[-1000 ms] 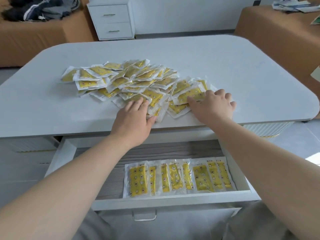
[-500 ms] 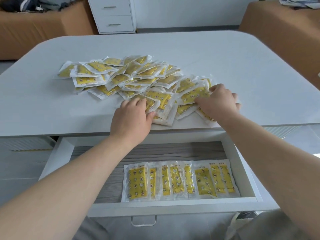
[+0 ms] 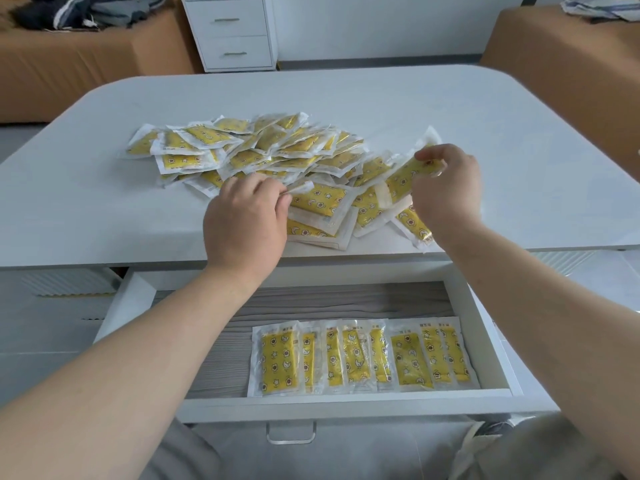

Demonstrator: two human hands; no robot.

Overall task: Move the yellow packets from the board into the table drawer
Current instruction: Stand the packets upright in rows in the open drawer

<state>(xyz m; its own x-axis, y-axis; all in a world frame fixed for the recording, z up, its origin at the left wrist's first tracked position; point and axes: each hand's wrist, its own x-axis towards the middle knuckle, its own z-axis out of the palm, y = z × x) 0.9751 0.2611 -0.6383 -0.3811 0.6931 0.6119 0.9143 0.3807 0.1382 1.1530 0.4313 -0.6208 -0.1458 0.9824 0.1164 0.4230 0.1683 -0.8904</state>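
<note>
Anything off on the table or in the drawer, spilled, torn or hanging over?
Nothing torn or spilled. One packet just below the right hand lies askew at the table's front edge, its corner about at the lip; it may slip off. The row of packets in the drawer lies neat.

White two-drawer cabinet (image 3: 235,32) far centre, by the wall. Brown upholstered couch (image 3: 69,74) far left, dark clothes pile (image 3: 86,10) on it. Second brown couch (image 3: 571,64) far right, loose papers (image 3: 599,8) on top.
</note>
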